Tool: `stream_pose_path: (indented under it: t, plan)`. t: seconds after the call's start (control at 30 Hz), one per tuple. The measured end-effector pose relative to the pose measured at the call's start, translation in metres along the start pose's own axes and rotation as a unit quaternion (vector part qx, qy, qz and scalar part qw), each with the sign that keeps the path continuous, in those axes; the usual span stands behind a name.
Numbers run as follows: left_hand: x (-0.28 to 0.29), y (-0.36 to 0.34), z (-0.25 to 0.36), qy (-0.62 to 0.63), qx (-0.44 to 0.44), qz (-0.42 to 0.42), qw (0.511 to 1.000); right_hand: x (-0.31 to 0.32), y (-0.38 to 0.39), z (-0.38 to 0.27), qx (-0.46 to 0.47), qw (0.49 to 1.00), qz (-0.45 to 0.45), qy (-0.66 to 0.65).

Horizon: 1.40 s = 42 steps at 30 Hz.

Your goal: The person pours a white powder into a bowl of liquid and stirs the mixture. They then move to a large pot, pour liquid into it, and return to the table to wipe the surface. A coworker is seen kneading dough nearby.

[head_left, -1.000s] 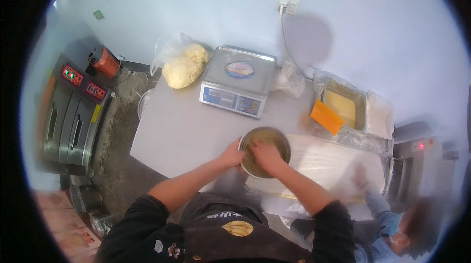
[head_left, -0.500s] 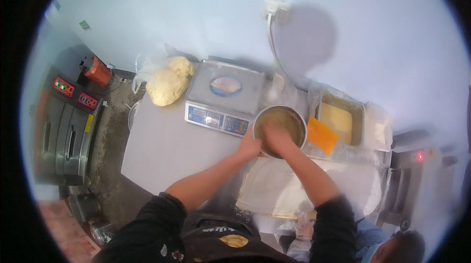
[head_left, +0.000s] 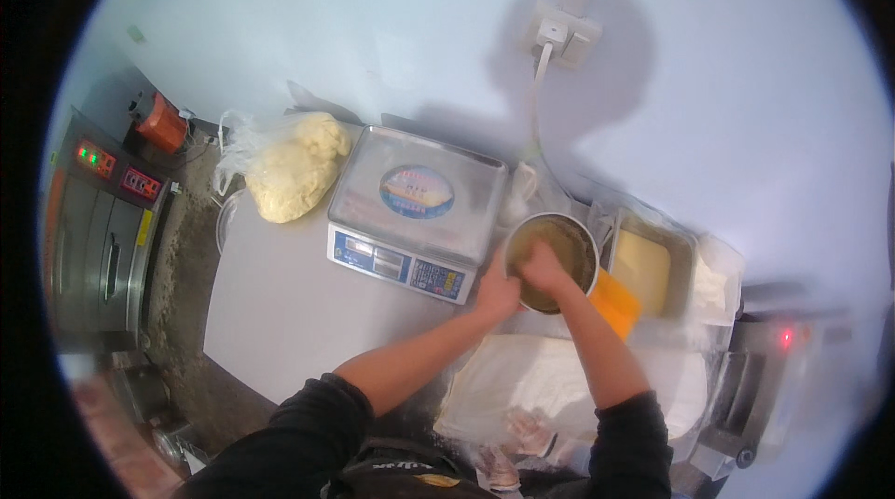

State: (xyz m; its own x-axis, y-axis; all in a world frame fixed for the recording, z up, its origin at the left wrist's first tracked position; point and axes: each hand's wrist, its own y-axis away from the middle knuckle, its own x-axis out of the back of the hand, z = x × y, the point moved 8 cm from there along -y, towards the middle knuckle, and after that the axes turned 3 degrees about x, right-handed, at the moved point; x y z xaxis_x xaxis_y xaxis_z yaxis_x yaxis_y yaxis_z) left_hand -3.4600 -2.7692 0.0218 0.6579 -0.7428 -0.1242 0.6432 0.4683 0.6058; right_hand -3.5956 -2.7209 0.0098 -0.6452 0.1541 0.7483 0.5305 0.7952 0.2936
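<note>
A round metal bowl [head_left: 595,261] with a brownish, paste-like filling inside stands just right of the digital scale. My left hand [head_left: 498,295] grips the bowl's near left side, thumb up by the rim. Inside it, my right hand [head_left: 543,269] reaches down into the filling, its fingertips hidden. An orange plastic scraper [head_left: 615,305] lies against the bowl's right side. Close to my left hand is the scale [head_left: 433,205], a silver platform with a blue panel; nothing rests on it.
Pale dough in a plastic bag [head_left: 294,173] sits left of the scale. A metal tray [head_left: 685,280] holds a yellowish block. Nearer me lies a flat white dough sheet [head_left: 522,373], with another person's gloved hands [head_left: 530,434] at its edge. Ovens [head_left: 103,238] stand left.
My view has shifted. My right hand has moved slightly within the bowl, while my left still grips it. The other person's gloved hands now show over the dough sheet's near edge.
</note>
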Motion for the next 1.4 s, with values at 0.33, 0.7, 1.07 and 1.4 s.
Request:
stream_pose_path:
  t: [0.33,0.7,1.07,1.4]
  plan:
    - [-0.005,-0.044,-0.01,-0.083,-0.041,0.03,0.995,-0.036,0.004,0.012,0.054,0.953,-0.264,0.141]
    - [-0.01,-0.068,-0.044,-0.066,-0.079,0.063,0.993,-0.025,-0.015,0.076,-0.075,0.951,-0.196,0.228]
    - [-0.004,-0.073,-0.033,-0.108,-0.136,0.083,0.981,0.002,-0.012,0.034,0.002,0.953,0.047,0.3]
    - [-0.022,-0.063,-0.032,-0.004,-0.001,0.019,1.0,-0.018,-0.003,0.044,-0.088,0.996,0.03,0.006]
